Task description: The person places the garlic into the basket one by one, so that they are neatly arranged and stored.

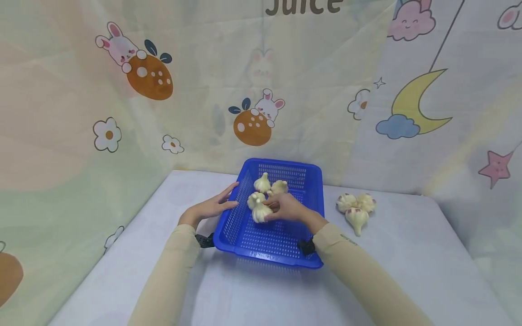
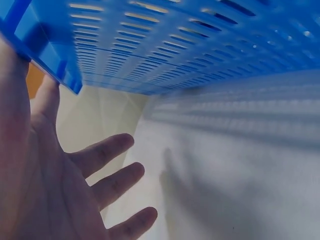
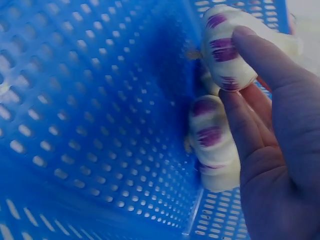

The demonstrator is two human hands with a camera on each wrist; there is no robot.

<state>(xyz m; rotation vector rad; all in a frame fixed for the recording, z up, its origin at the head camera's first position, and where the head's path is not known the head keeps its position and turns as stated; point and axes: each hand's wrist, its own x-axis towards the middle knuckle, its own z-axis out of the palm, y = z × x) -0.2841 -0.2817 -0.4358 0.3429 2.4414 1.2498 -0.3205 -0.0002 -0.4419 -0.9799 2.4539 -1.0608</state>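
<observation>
Right wrist: garlic bulb (image 3: 222, 55) btwn R fingers (image 3: 241, 122).

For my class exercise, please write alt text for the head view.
A right hand pinches a garlic bulb among others in a blue perforated basket; the left hand touches its rim. Three bulbs lie to its right.

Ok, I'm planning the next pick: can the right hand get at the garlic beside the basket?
Probably not yet: the right hand pinches a bulb inside the basket, whose wall stands between it and the garlic outside.
</observation>
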